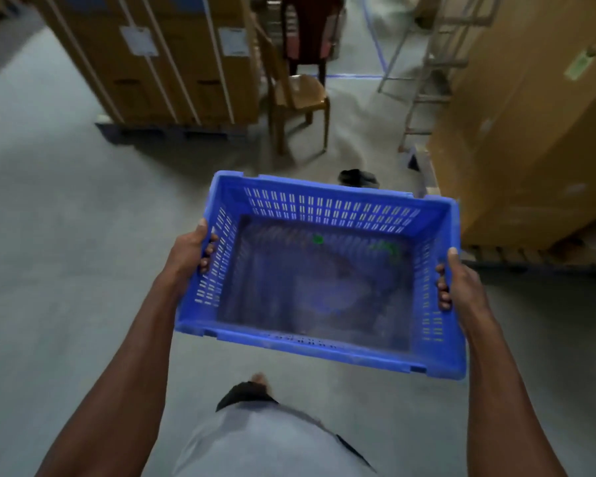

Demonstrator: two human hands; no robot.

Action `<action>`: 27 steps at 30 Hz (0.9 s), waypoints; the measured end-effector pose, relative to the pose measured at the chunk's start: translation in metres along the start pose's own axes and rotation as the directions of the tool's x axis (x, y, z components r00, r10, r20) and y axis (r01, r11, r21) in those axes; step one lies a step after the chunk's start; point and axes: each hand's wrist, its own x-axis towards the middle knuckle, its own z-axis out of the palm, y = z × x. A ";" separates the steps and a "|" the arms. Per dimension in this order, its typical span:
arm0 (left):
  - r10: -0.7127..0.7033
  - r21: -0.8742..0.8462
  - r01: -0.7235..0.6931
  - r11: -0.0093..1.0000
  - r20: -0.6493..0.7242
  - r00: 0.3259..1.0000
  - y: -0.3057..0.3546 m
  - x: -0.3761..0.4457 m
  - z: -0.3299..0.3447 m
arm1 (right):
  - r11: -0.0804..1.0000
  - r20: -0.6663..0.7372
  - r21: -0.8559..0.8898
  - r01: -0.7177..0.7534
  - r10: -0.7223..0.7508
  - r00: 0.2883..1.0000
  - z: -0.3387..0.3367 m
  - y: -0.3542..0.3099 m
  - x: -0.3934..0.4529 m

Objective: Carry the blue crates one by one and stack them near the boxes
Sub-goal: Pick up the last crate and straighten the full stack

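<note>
A blue perforated plastic crate [319, 280] is held clear of the grey concrete floor [66, 235], in the near centre of the scene, open side up and slightly tilted. Its left short wall is gripped by the left hand [194, 251], fingers curled through the slots and thumb laid over the rim. Its right short wall is gripped likewise by the right hand [456, 284]. Small green marks are seen on the crate's inner base; what they are cannot be told. A bare foot [258, 378] is seen below the crate's near edge. Far left, tall strapped brown cardboard boxes [159, 60] stand on a dark pallet [172, 132]. Just right of them, a wooden chair [295, 98] is placed. Far right, a large brown cardboard box [530, 132] is seen, with a metal frame [427, 63] beside it.
</note>
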 end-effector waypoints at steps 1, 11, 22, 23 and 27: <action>0.000 -0.021 -0.001 1.000 -0.045 0.999 -0.003 -0.005 -0.026 | 1.000 0.044 -0.027 0.012 -0.011 0.999 0.024 -0.007 -0.002; -0.082 -0.192 -0.006 0.981 -0.448 0.890 -0.056 -0.053 -0.299 | 0.925 0.387 -0.282 0.254 -0.132 0.913 0.329 -0.066 -0.055; -0.220 -0.311 -0.073 0.948 -0.800 0.559 -0.109 -0.158 -0.575 | 0.833 0.775 -0.285 0.474 -0.091 0.626 0.680 -0.085 -0.217; -0.242 -0.329 -0.081 0.941 -0.819 0.520 -0.114 -0.166 -0.592 | 0.821 0.806 -0.276 0.501 -0.086 0.585 0.710 -0.086 -0.230; -0.326 -0.388 -0.105 0.916 -0.870 0.370 -0.134 -0.188 -0.657 | 0.762 0.896 -0.249 0.598 -0.053 0.442 0.828 -0.089 -0.282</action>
